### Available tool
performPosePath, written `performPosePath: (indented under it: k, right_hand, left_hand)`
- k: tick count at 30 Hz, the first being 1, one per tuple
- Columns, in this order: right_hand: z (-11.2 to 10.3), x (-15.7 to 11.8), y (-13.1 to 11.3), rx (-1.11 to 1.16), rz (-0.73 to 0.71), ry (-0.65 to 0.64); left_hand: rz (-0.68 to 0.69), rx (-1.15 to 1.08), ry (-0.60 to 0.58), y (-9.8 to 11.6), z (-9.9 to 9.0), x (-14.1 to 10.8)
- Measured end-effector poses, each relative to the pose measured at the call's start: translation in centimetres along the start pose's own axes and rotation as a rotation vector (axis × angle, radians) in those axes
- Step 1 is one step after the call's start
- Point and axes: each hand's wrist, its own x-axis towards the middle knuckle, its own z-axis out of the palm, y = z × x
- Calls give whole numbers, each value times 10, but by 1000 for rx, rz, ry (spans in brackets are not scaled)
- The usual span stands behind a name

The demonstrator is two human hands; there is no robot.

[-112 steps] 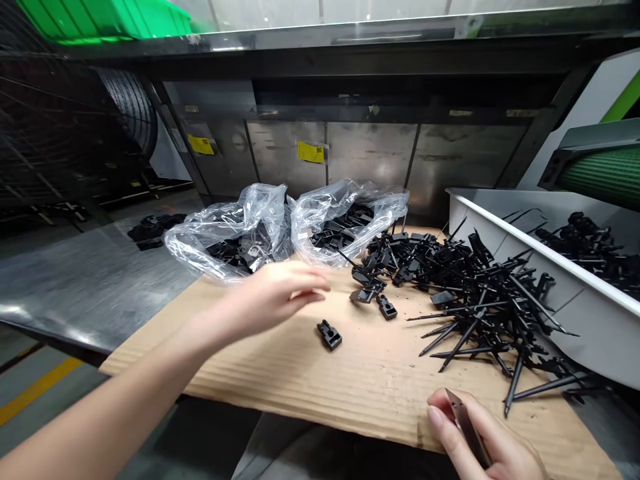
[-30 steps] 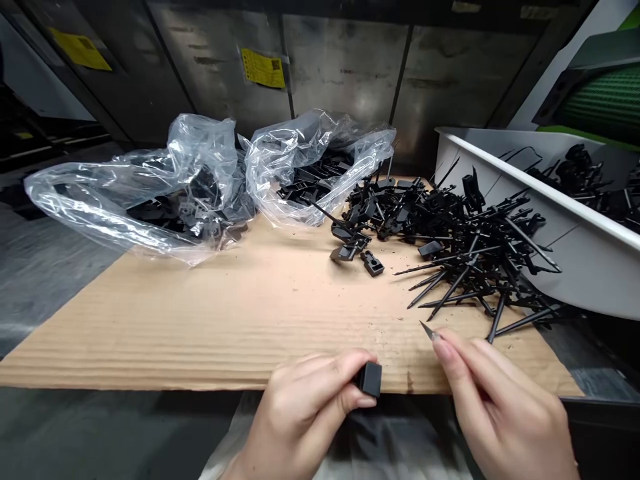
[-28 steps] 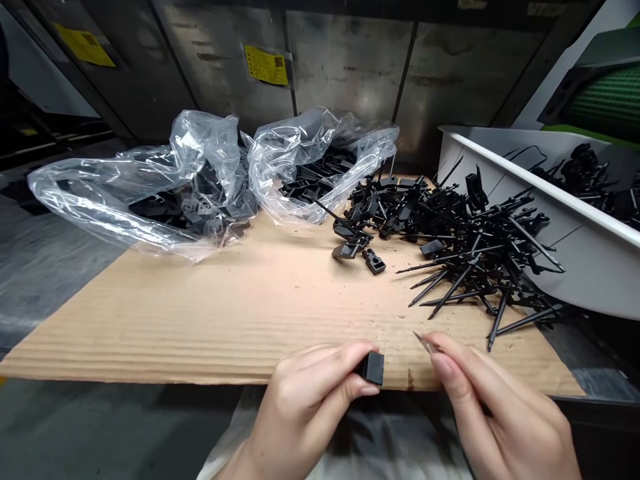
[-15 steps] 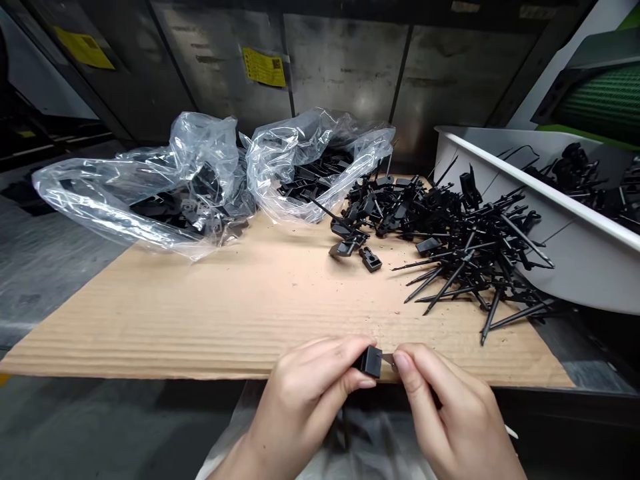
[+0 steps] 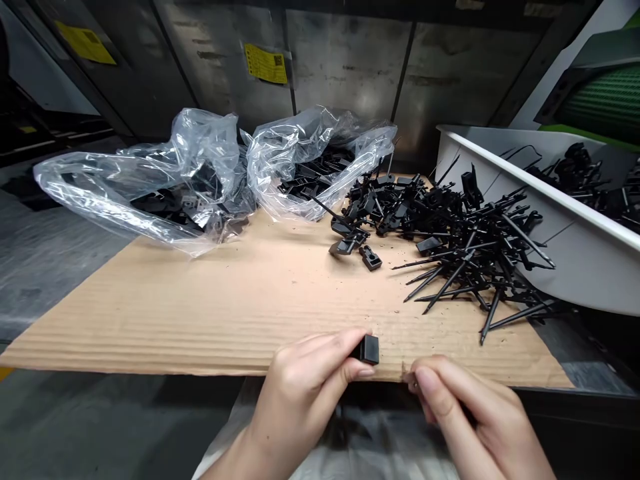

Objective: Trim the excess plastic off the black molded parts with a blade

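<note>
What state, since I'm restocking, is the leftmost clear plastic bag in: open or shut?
Open: the bag gapes wide, black plastic parts showing inside.

Workshop or factory-floor workstation, as indicated by the following. Bench top (image 5: 45,267), metal, exposed at left; covered elsewhere by a cardboard sheet (image 5: 200,300), corrugated. Heap of black plastic parts (image 5: 400,203), many spiked, piled loose at right. Left bag (image 5: 205,137) and right bag (image 5: 273,153), clear plastic, set open along the far side and filled with black pieces. Tub (image 5: 575,243), pale grey, placed far right, stocked with similar parts. Metal panels (image 5: 350,67), stained, ranged behind; yellow labels (image 5: 265,64) affixed.
</note>
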Motion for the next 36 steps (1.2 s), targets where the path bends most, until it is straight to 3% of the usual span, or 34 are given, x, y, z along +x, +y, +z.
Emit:
performPosePath:
  k: [4,11,16,21,25,29,33,36]
  right_hand:
    - [6,7,2,-113,-19,61]
    - [17,11,2,-151,-16,31]
    - [8,10,4,-96,18,-77]
    - [-6,10,-1,-1,-90,-175]
    - [-7,11,1,-42,43,-92]
    - [4,13,4,-139,61,-27]
    - [11,13,3,-135,40,-45]
    - [8,12,2,-59,0,-134]
  left_hand:
    - [13,28,1,0,-2,0]
    - [-8,6,-44,2,-5,-1]
    - [-15,-6,-62,2,-4,0]
    - [-46,18,2,1,-2,2]
    - [-19,33,-13,1,-2,1]
    - [-2,38,-32,1,-4,-1]
    - [7,34,-30,2,-3,0]
    - [-12,32,-12,2,-2,1]
